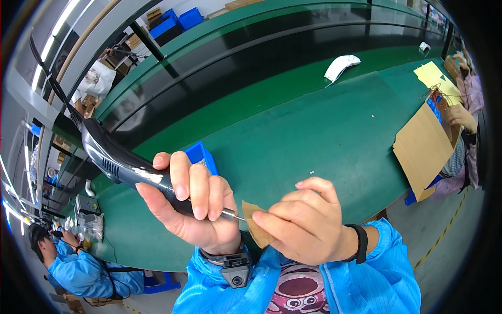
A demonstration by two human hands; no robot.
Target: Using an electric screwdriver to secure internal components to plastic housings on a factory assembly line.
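My left hand (201,201) is wrapped round a black electric screwdriver (117,157), its body slanting up to the left and its cable rising from the far end. The metal bit (239,217) points right, toward my other hand. Between the thumb and fingers of my right hand (306,222) is a small piece of brown paper-like sheet (257,225). It stands at the bit's tip; whether the tip touches or pierces it I cannot tell. Just beyond my left hand a blue bin (201,154) with small parts in it sits on the green bench.
The green bench top (314,125) stretches ahead, with a white curved part (342,68) near the conveyor belt. At right stands an open cardboard box (423,149), with a person's hand (463,118) beside it. Another person in blue (89,267) works at lower left.
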